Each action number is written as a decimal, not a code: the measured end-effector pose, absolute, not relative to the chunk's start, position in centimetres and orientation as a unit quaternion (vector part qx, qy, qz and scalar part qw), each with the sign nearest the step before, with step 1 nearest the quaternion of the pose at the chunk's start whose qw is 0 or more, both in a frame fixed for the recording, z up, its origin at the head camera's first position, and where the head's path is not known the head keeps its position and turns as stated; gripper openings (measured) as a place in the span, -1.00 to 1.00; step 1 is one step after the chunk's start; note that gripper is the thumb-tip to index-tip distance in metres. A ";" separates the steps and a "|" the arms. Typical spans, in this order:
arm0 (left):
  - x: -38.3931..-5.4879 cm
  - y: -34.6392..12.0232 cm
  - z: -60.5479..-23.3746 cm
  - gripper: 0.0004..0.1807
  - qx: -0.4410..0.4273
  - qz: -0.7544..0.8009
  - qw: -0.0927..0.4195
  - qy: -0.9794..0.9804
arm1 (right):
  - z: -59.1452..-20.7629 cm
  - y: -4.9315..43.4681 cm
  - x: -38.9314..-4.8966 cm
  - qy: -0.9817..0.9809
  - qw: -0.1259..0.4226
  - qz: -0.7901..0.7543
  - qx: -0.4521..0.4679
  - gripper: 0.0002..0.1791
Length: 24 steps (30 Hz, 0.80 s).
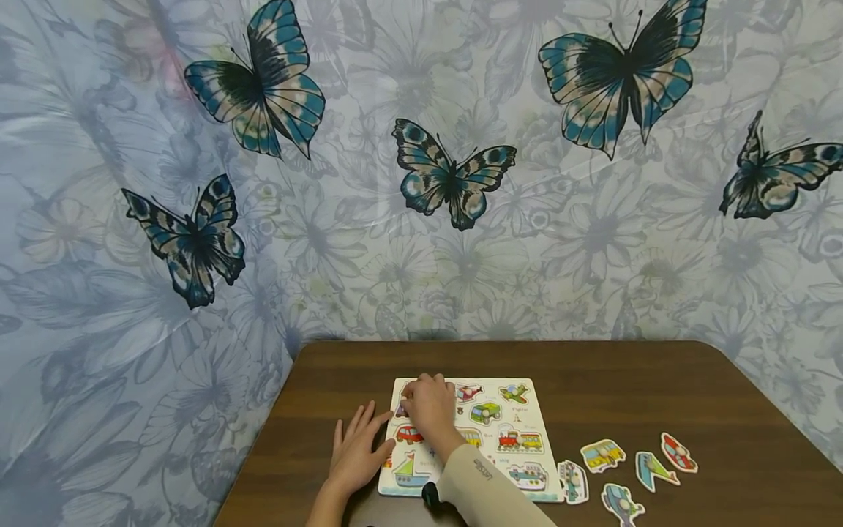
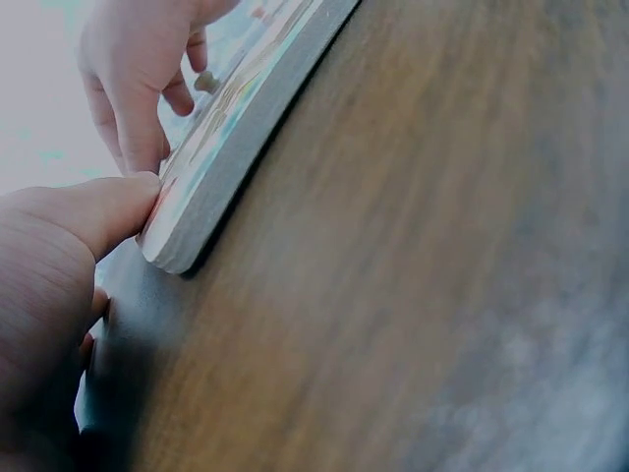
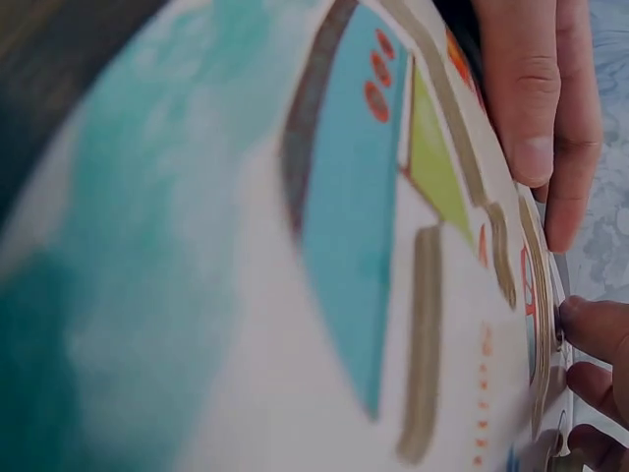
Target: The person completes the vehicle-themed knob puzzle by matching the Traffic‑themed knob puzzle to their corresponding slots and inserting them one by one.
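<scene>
Nearest me on the wooden table (image 1: 276, 472), a bluish loose piece (image 1: 622, 505) lies off the 4 o'clock side of the picture board (image 1: 535, 413). A sailboat (image 1: 413, 480) shows at the board's 7 o'clock. My left hand (image 1: 358, 451) rests around 9 o'clock — fingers straight and spread, thumb touching the edge. A red rocket piece (image 1: 678, 452) lies well out at 3 o'clock. My right hand (image 1: 431, 410) reaches over the board's 10 o'clock, fingers bent down — I cannot tell whether they pinch anything. Beyond, at 12 o'clock, hangs a butterfly-patterned backdrop (image 1: 369, 293).
</scene>
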<state>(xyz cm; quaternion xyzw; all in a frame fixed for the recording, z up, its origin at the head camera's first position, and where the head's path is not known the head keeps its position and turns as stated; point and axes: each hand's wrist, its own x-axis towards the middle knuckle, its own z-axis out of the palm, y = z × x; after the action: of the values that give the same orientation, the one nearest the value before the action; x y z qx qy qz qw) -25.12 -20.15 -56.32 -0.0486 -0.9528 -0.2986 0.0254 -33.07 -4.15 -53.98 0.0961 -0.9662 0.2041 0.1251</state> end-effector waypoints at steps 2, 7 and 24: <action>-25.2 -20.1 -56.2 -0.44 -0.051 -0.299 0.031 -0.952 | -53.9 -4.1 -33.2 -0.966 0.125 0.202 0.098 -0.94; -25.3 -20.1 -56.0 -0.45 -0.052 -0.292 0.035 -0.954 | -53.8 -4.0 -33.2 -0.966 0.113 0.207 0.107 -0.86; -25.4 -19.9 -56.3 -0.45 -0.048 -0.296 0.035 -0.953 | -53.7 -2.8 -32.1 -0.963 0.080 0.207 0.155 -0.51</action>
<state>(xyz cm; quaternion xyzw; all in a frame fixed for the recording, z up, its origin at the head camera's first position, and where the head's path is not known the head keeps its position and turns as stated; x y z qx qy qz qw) -25.40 -19.93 -56.25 -0.0478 -0.9535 -0.2955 0.0349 -32.08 -2.78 -53.70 0.1553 -0.9627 0.2069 0.0797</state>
